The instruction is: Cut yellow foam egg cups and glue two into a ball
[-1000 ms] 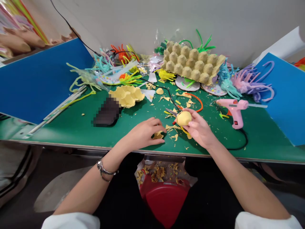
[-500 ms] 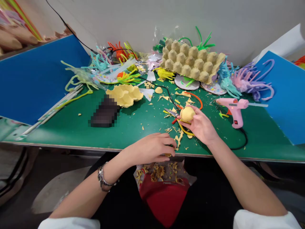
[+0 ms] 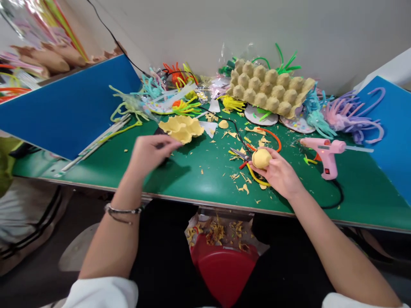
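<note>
My right hand (image 3: pixel 282 173) is closed around a rounded yellow egg-carton cup (image 3: pixel 261 158), held just above the table beside a pair of scissors (image 3: pixel 240 154). A yellow pipe cleaner (image 3: pixel 257 177) lies beneath that hand. Over on the left, my left hand (image 3: pixel 152 154) hovers with fingers stretched forward and a gap behind the thumb; nothing shows in it. Its fingertips are at the near edge of a torn yellow egg-carton piece (image 3: pixel 183 128); whether they touch it I cannot tell. The left hand mostly covers a dark flat object.
A pink glue gun (image 3: pixel 327 156) rests at right with its cord. Behind stand a grey-brown egg tray (image 3: pixel 269 90) and pipe-cleaner bundles. Blue panels (image 3: pixel 80 107) flank the green table (image 3: pixel 208 184). Paper scraps litter it. A red bin (image 3: pixel 224 269) with scraps sits below the edge.
My left hand has moved from the table's front edge above the bin, up and left to the yellow carton piece. My right hand still holds the cup. The view has shifted slightly.
</note>
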`<state>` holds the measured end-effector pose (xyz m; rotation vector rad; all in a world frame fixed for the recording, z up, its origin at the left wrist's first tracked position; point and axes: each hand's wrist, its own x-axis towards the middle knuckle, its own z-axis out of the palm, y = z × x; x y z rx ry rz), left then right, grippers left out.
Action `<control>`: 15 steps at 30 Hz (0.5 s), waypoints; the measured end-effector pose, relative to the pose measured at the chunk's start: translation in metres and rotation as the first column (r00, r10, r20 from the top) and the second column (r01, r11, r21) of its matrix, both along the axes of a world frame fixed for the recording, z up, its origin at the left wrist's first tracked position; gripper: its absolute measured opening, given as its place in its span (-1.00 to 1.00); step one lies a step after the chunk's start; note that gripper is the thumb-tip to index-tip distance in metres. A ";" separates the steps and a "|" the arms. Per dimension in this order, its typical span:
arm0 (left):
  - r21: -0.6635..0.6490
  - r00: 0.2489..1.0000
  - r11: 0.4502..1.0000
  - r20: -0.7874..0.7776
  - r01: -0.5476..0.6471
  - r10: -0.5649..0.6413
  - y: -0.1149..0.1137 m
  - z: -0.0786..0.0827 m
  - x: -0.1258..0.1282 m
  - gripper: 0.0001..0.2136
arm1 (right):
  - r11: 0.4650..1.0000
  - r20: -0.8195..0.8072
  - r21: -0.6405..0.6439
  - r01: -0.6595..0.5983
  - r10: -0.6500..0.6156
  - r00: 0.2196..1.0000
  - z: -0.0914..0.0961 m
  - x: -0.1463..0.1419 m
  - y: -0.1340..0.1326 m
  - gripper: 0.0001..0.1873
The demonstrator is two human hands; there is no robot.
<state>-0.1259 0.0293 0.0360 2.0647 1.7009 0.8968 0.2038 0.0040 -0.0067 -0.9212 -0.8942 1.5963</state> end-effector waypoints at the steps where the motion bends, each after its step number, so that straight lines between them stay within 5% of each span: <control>1: -0.023 0.980 0.980 -0.028 -0.196 0.195 0.005 -0.001 -0.019 -0.53 | 1.000 -0.003 -0.003 -0.001 0.001 1.000 0.000 0.000 0.000 -0.66; 3: -0.068 0.952 0.953 -0.101 -0.297 0.289 0.012 -0.004 -0.052 -0.42 | 1.000 -0.002 0.004 -0.002 0.002 1.000 0.000 0.000 0.000 -0.66; 7: -0.412 0.967 0.898 -0.252 -0.152 0.049 0.017 -0.014 -0.092 0.01 | 1.000 -0.006 0.021 -0.017 0.017 1.000 0.000 0.001 -0.001 -0.69; 15: -0.477 0.931 0.874 -0.352 -0.091 -0.095 0.024 -0.017 -0.102 0.20 | 1.000 -0.047 0.001 -0.005 0.005 0.999 0.000 0.001 0.000 -0.71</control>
